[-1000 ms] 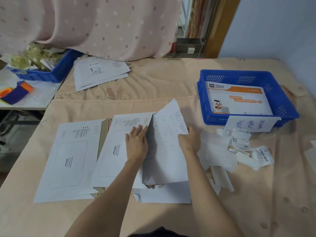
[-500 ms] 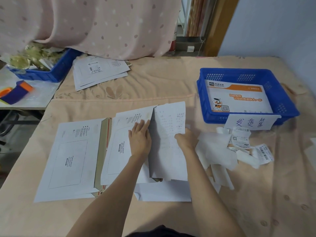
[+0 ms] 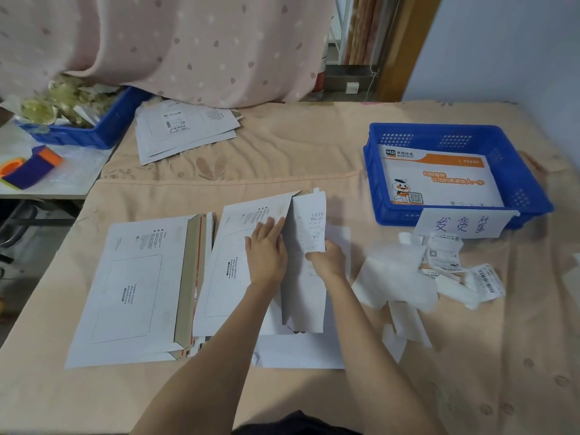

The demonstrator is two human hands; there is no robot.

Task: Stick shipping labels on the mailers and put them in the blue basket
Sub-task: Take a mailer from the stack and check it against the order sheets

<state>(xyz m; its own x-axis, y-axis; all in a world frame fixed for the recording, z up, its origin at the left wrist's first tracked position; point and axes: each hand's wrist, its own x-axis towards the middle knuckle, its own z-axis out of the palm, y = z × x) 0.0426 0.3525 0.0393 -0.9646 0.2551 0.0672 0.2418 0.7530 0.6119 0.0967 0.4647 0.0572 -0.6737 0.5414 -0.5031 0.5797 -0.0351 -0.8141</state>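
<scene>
The right hand (image 3: 326, 262) pinches a sheet of paper (image 3: 309, 271) with handwriting on it, fingers curled round its right edge about midway up, so that the sheet stands half lifted and bowed. The left hand (image 3: 266, 249) lies flat, fingers straight and together, pressing down the white mailer (image 3: 232, 271) just left of that sheet; its grip clamps nothing. The mailer's printed box for the waybill faces up, and no label is on it.

That mailer tops a small pile near the middle of the surface (image 3: 282, 152). A second mailer (image 3: 128, 290) lies just beside it toward the left edge, also unlabelled, with a brown cardboard edge showing between the two. More white sheets lie under the hands toward the near edge.

To the right sits a heap of peeled backing paper and shipping labels (image 3: 445, 255), some with barcodes. Beyond them, near the far right corner, stands the blue basket (image 3: 530, 199) with a handwritten tag on its front wall and one orange-and-white mailer (image 3: 439, 183) already inside.

The step in hand looks like filling: the sheet seems bound for the mailer's open edge, though the opening itself is hard to make out. Next would come sliding it fully in, then reaching right for a label and smoothing it inside the printed box.
</scene>
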